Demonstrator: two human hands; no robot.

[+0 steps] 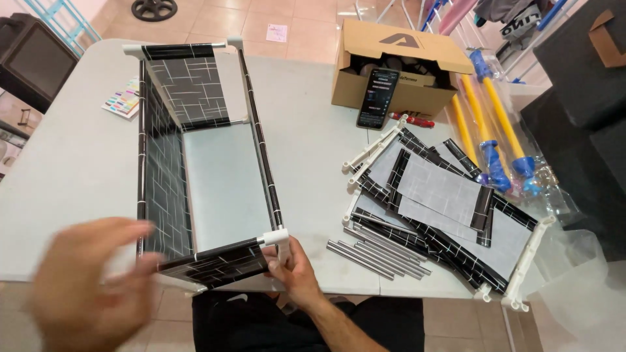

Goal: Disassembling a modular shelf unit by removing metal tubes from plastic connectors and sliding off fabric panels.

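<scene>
Black-patterned rack frame (195,169), white corners

Open brown cardboard box (398,65), far right on the surface (78,163); black smartphone (377,98), lit screen, leaning against its front. Colour-swatch card (123,99), far left. Clear plastic bag (521,130), far right.

Pale grey rectangular table (78,163) on beige glossy floor tiles (215,19). Black boxy cabinet (32,62) at left edge. Dark upholstered furniture (580,85) at right. Light even, diffuse.
</scene>
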